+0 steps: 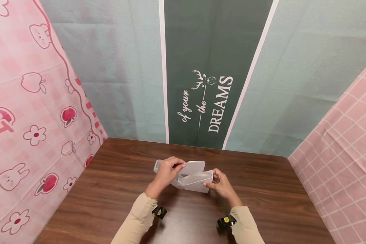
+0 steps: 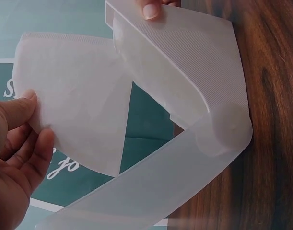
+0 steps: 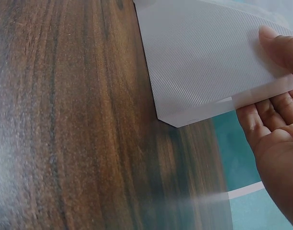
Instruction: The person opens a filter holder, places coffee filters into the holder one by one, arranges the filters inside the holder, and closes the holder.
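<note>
My left hand (image 1: 165, 173) pinches a thin white paper coffee filter (image 1: 196, 167) by its edge, thumb on one side and fingers on the other. The filter has a crimped seam and is held up beside the mouth of a white ribbed plastic box (image 1: 193, 187). More white filter paper (image 2: 146, 67) shows inside the box. Its translucent lid (image 2: 136, 191) is swung open on a round hinge, out to the left. My right hand (image 1: 222, 184) grips the box at its right end, thumb on the ribbed face (image 3: 208, 57) and fingers underneath.
The box stands tilted on a dark brown wooden table (image 1: 262, 189). A green and teal cloth (image 1: 134, 84) with white lettering hangs behind the table. Pink patterned cloths hang at the left (image 1: 33, 101) and right (image 1: 347, 152).
</note>
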Available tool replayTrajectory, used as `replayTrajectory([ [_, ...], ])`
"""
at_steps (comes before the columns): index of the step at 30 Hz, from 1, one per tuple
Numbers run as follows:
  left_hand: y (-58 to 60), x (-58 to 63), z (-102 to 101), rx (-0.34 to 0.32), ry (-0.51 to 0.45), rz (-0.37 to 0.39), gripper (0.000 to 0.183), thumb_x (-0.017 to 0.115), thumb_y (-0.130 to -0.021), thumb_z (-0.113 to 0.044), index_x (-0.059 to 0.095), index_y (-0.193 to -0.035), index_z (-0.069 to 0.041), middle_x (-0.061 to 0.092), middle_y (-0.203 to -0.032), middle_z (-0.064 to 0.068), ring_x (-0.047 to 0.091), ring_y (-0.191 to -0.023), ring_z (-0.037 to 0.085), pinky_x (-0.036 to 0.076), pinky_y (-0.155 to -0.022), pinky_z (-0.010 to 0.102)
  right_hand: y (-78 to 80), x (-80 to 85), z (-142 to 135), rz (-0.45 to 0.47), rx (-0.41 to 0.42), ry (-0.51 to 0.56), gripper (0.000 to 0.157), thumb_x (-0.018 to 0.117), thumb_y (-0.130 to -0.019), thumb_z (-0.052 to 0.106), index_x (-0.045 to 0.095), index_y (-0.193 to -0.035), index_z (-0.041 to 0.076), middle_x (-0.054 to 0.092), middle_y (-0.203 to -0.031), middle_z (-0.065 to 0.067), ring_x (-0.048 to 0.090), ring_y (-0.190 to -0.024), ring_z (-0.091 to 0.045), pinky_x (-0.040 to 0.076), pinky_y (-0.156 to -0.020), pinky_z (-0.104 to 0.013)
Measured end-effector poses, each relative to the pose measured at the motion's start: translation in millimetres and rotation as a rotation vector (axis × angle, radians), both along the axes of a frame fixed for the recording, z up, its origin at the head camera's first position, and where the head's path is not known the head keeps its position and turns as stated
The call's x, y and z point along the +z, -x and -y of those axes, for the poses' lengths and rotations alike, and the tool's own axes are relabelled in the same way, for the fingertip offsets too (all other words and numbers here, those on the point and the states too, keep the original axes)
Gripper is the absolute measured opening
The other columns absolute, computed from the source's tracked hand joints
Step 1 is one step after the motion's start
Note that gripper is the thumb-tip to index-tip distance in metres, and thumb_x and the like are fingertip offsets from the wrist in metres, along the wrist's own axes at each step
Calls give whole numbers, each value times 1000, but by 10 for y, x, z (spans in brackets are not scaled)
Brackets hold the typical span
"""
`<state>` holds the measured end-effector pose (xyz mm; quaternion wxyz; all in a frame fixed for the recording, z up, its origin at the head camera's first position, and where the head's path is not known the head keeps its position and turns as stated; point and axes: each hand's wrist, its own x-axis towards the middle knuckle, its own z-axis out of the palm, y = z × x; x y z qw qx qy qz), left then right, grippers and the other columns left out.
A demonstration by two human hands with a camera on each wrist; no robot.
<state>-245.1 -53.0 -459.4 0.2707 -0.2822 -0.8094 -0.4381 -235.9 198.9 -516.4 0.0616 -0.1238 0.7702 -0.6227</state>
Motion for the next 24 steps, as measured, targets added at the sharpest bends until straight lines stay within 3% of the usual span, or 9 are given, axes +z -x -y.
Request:
replayTrajectory([
  [11,15,-56,-48,-16,15,59,5,75,-77,-7,72,-81,-9,65,-76,-3,55,-65,6,46,-58,20,31,-77,-16,-26,1,0,37,77,-74,1,51,-101,-2,64,-92,-14,61,-79,-19,50,-67,-28],
  [20,-6,-86,-79,-24,30,76,5,75,-77,-7,72,-81,-9,65,-76,-4,55,-64,6,46,-57,20,-71,153,48,-20,20,20,34,74,-74,-7,51,-99,-5,64,-92,-16,60,-79,-17,50,-68,-27],
  [24,-4,-112,-99,-17,44,75,4,75,-77,-9,72,-80,-9,65,-76,-4,55,-64,5,45,-57,20,-85,180,60,-11,9,5,34,74,-73,-8,51,-99,-5,63,-92,-16,60,-79,-18,50,-68,-27],
])
